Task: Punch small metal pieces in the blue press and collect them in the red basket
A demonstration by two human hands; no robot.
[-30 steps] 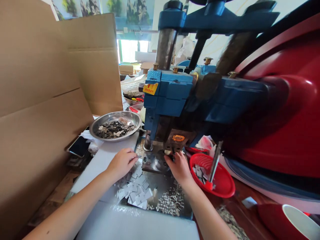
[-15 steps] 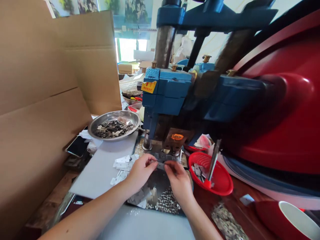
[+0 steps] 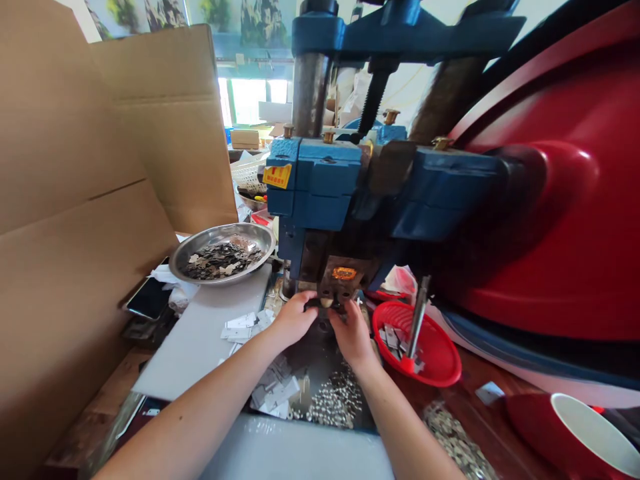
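Lowering the press head (image 3: 331, 272) could pinch the left hand (image 3: 294, 323) and right hand (image 3: 354, 337), fingertips near its lower edge; whether either grasps anything cannot be determined.

- One view, worn on the head, looking forward and down onto the surface (image 3: 295, 453).
- It faces the blue press (image 3: 315, 187) from close in front, the red wheel (image 3: 565, 220) large at right.
- The window (image 3: 250, 100) lies farther back.

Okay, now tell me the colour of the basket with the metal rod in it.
The basket is red, seen best in the head view.
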